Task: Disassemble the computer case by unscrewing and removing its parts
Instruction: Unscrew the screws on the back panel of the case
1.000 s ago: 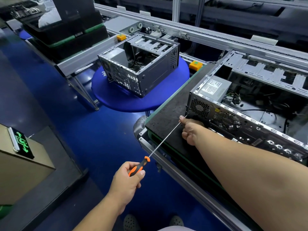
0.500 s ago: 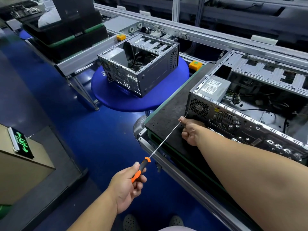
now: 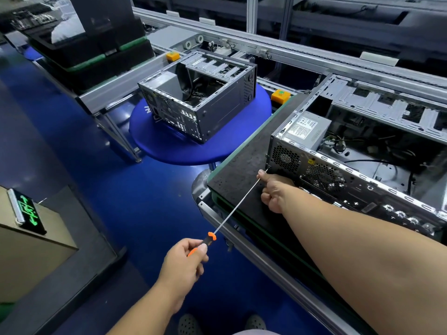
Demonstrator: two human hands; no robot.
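Fingers of the left hand (image 3: 186,259) grip the screwdriver (image 3: 231,215) handle; the right hand (image 3: 274,191), curled, steadies its shaft at the computer case (image 3: 362,165) rear corner on the black mat (image 3: 242,170). Side panel already off; power supply (image 3: 306,129) and remaining screws still to remove.

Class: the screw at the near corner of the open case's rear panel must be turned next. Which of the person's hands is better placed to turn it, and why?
Left. The left hand grips the screwdriver by its handle, tip at the computer case corner. The right hand is curled beside the shaft near the tip, seemingly steadying it.
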